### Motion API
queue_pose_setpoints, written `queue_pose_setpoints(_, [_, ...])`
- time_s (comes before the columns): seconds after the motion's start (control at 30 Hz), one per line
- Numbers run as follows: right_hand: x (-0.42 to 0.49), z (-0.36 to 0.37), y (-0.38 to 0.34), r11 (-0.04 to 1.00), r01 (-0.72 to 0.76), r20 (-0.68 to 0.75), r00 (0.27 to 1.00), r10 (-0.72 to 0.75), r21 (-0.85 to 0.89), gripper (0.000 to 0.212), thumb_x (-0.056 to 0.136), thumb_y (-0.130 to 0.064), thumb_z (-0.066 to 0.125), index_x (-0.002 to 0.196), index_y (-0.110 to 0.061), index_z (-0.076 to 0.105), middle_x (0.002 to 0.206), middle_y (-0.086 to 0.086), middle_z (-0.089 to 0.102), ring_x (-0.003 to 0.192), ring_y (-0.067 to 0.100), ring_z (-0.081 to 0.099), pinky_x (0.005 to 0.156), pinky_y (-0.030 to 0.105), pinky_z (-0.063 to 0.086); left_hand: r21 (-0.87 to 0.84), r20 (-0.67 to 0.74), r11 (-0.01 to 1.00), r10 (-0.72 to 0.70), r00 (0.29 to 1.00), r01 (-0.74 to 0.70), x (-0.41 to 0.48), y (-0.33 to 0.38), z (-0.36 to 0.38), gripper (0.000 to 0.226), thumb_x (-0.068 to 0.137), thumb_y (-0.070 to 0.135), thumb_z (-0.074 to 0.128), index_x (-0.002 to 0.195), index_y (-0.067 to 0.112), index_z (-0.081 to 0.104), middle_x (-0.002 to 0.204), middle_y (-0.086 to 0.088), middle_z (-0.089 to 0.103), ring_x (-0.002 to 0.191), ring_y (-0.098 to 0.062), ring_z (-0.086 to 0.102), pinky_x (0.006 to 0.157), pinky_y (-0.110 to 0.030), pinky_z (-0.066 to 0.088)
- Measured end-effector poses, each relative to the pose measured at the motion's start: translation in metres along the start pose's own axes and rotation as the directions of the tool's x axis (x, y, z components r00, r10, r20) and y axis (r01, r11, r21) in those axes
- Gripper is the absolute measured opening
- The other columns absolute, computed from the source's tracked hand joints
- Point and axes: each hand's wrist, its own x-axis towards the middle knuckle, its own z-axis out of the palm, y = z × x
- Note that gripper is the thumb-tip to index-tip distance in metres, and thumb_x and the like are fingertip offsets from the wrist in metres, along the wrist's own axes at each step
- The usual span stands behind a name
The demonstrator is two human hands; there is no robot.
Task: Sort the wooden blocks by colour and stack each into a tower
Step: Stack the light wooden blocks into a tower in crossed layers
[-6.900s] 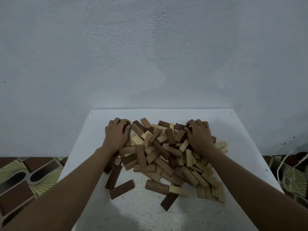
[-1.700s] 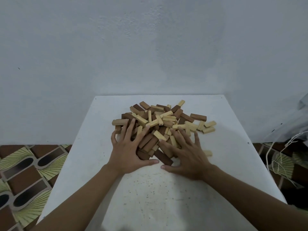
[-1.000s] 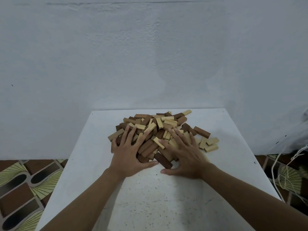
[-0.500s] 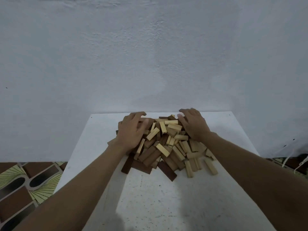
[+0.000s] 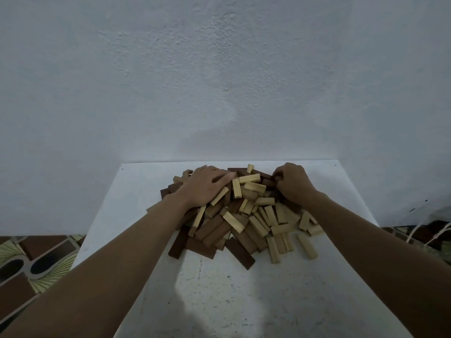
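— White table top (image 5: 244,301) fills the lower middle, and its far edge meets a pale, rough wall (image 5: 219,81). Where do we see the wooden blocks (image 5: 244,220)?

— We see them in one heap on the far half of the table. It is close to the far edge and about centred between the left and right edges. Pale blocks (image 5: 249,178) and dark brown blocks (image 5: 240,253) lie crossed over each other, with the colours mixed.

— And how are our hands?

— Our left hand (image 5: 203,185) lies palm down on the far left part of the heap. Its fingers are almost straight and close together, and they press on the blocks. Our right hand (image 5: 291,182) is on the far right part, with its fingers curled down among dark blocks. We cannot tell whether it grips one.

— What lies on the near side of the heap?

— Some dark and pale blocks lie flat toward the near edge. They touch the heap or lie just beside it.

— And outside the table?

— We see patterned floor tiles (image 5: 36,262) beyond the left edge and pale cords (image 5: 436,230) beyond the right edge.
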Motion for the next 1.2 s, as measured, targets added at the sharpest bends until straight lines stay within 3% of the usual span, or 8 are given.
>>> queue_pose_setpoints(0.3, [-0.020, -0.018, 0.011, 0.967, -0.041, 0.031, 0.998, 0.051, -0.253, 0.022, 0.088, -0.013, 0.060, 0.106, -0.019, 0.071, 0.108, 0.004, 0.063, 0.104, 0.026, 0.058, 0.088, 0.040, 0.047, -0.072, -0.140, 0.994, 0.070, 0.988, -0.081, -0.025, 0.004, -0.005, 0.044, 0.097, 0.065, 0.033, 0.124, 0.044, 0.061, 0.126, 0.016, 0.058, 0.123, -0.005, 0.049, 0.109, -0.047, 0.026])
queue_pose_setpoints(0.5, [-0.036, -0.014, 0.019, 0.996, -0.075, -0.124, 0.989, 0.080, 0.043, 0.005, 0.096, -0.017, 0.060, 0.095, -0.013, 0.057, 0.099, 0.007, 0.055, 0.087, 0.027, 0.056, 0.074, 0.037, 0.046, -0.035, -0.314, 0.985, 0.148, 0.938, -0.167, -0.077, 0.003, 0.002, 0.018, 0.102, 0.047, 0.052, 0.116, 0.044, 0.063, 0.124, 0.023, 0.052, 0.118, -0.002, 0.048, 0.100, -0.041, 0.026])
queue_pose_setpoints(0.6, [-0.060, -0.017, 0.006, 0.984, 0.010, -0.305, 0.951, 0.045, 0.176, 0.008, 0.099, -0.020, 0.057, 0.101, -0.012, 0.057, 0.096, 0.005, 0.058, 0.083, 0.022, 0.055, 0.074, 0.040, 0.048, -0.093, -0.355, 0.981, 0.127, 0.926, -0.170, -0.099, -0.004, 0.009, 0.019, 0.101, 0.041, 0.057, 0.117, 0.040, 0.066, 0.124, 0.019, 0.053, 0.119, -0.004, 0.048, 0.100, -0.040, 0.034])
queue_pose_setpoints(0.77, [-0.122, -0.008, -0.016, 0.904, 0.162, -0.322, 0.946, -0.029, 0.396, 0.008, 0.100, -0.027, 0.060, 0.103, -0.020, 0.061, 0.092, -0.009, 0.062, 0.086, 0.008, 0.060, 0.076, 0.033, 0.053, -0.146, -0.420, 0.977, 0.080, 0.904, -0.155, -0.137, -0.016, 0.024, 0.024, 0.097, 0.035, 0.057, 0.119, 0.030, 0.067, 0.120, 0.012, 0.057, 0.115, -0.011, 0.054, 0.096, -0.044, 0.049])
queue_pose_setpoints(0.87, [-0.159, 0.003, -0.020, 0.887, 0.273, -0.309, 0.938, -0.159, 0.373, 0.011, 0.099, -0.022, 0.062, 0.109, -0.018, 0.064, 0.099, -0.006, 0.066, 0.089, 0.008, 0.062, 0.077, 0.034, 0.055, -0.212, -0.427, 0.973, -0.008, 0.904, -0.092, -0.163, -0.020, 0.033, 0.019, 0.098, 0.028, 0.062, 0.116, 0.034, 0.066, 0.119, 0.014, 0.060, 0.114, -0.008, 0.056, 0.095, -0.046, 0.049])
queue_pose_setpoints(1.0, [-0.204, 0.023, -0.025, 0.881, 0.413, -0.218, 0.904, -0.367, 0.230, 0.013, 0.098, -0.027, 0.060, 0.110, -0.025, 0.063, 0.101, -0.017, 0.060, 0.092, -0.001, 0.053, 0.085, 0.032, 0.050, -0.273, -0.404, 0.957, -0.027, 0.914, -0.093, -0.194, -0.016, 0.047, 0.020, 0.098, 0.019, 0.066, 0.113, 0.032, 0.066, 0.114, 0.008, 0.063, 0.107, -0.003, 0.059, 0.090, -0.022, 0.051])
queue_pose_setpoints(1.1, [-0.224, 0.036, -0.034, 0.846, 0.469, -0.175, 0.882, -0.437, 0.255, 0.013, 0.096, -0.033, 0.061, 0.105, -0.025, 0.065, 0.098, -0.015, 0.063, 0.092, -0.001, 0.052, 0.084, 0.032, 0.046, -0.241, -0.387, 0.968, -0.037, 0.921, -0.062, -0.212, -0.010, 0.067, 0.028, 0.097, 0.042, 0.054, 0.120, 0.030, 0.064, 0.121, 0.014, 0.058, 0.116, -0.004, 0.052, 0.094, -0.030, 0.045])
queue_pose_setpoints(1.2, [-0.231, 0.044, -0.042, 0.825, 0.521, -0.108, 0.853, -0.510, 0.219, 0.024, 0.098, -0.043, 0.055, 0.101, -0.024, 0.070, 0.099, -0.014, 0.067, 0.096, 0.005, 0.053, 0.085, 0.039, 0.045, -0.122, -0.424, 0.992, -0.018, 0.905, -0.038, -0.223, -0.011, 0.081, 0.025, 0.099, 0.038, 0.052, 0.121, 0.031, 0.061, 0.128, 0.013, 0.055, 0.123, -0.008, 0.046, 0.095, -0.041, 0.036])
